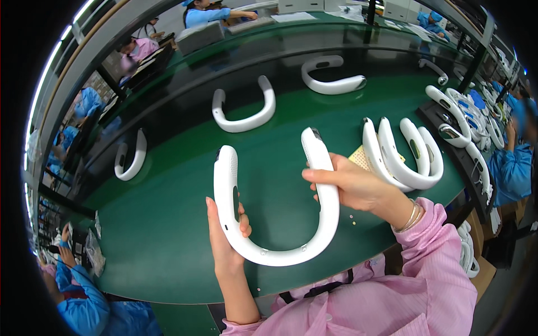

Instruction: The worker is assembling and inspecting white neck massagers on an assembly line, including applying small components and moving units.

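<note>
A white U-shaped neck fan point(277, 257) is held up in front of me, its two ends pointing away. My left hand point(224, 241) is closed round the left arm of the U, with fingertips showing on its inner side. Round the right arm my right hand point(350, 182) is closed, thumb on top near the dark tip. Small perforations and a dark oval patch show on the fan's left arm. Just right of my right hand, several more white neck fans point(412, 179) stand close together, partly over a yellow perforated sheet point(360, 158).
On the green table point(151, 235) lie further neck fans at the far left point(131, 157), centre point(246, 124) and back point(330, 87). A dark tray point(448, 131) with white parts lines the right edge. Co-workers in blue sit at left and right point(513, 168).
</note>
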A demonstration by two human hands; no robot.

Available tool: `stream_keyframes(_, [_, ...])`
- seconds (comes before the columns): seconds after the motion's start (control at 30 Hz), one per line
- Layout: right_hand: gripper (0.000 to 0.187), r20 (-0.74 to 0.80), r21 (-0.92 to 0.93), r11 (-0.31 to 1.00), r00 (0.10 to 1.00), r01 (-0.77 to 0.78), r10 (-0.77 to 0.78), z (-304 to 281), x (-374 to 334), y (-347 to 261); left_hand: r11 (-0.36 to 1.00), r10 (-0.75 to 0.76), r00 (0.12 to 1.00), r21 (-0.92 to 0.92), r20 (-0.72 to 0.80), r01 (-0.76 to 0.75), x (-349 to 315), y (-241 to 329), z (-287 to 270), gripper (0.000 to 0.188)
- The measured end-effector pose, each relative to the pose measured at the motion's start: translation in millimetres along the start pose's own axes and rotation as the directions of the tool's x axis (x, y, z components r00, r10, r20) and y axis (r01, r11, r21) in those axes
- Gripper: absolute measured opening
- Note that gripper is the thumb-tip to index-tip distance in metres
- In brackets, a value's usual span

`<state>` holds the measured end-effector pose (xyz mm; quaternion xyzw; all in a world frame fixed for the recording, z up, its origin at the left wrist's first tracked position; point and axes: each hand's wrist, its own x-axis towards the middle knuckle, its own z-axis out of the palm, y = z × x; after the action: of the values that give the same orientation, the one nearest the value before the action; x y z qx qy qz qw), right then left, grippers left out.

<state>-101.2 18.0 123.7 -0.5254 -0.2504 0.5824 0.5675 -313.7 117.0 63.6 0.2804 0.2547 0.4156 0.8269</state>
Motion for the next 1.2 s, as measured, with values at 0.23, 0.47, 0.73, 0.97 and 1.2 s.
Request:
stream_keyframes(0.23, [0.034,-0.001,0.449,0.889,0.995,0.09,-0.101,58,136,26,0.828,0.541,0.77,0.375,-0.338,-0.417,15,11,-32,0.041])
stream_keyframes(0.47, [0.05,0.093,-0.566,0.816,0.993,0.115,-0.075,86,235,35,0.885,0.418,0.861,0.345,-0.288,-0.314,7,14,-40,0.023])
stream_keyframes(0.73, [0.031,0.298,-0.955,-0.223,0.615,0.197,-0.73,-60,242,12,0.846,0.401,0.903,0.441,-0.151,-0.301,5,12,-27,0.016])
stream_keyframes(0.97, [0.032,0.47,-0.809,0.047,0.694,0.585,-0.545,10,54,-66,0.061,0.663,0.653,0.843,0.366,-0.534,-9,17,-9,0.054])
stream_keyframes(1.2, [0.055,0.447,-0.399,0.702,0.794,0.589,-0.412,14,-32,-56,0.291,0.31,0.718,0.657,0.623,-0.695,-45,34,10,0.068])
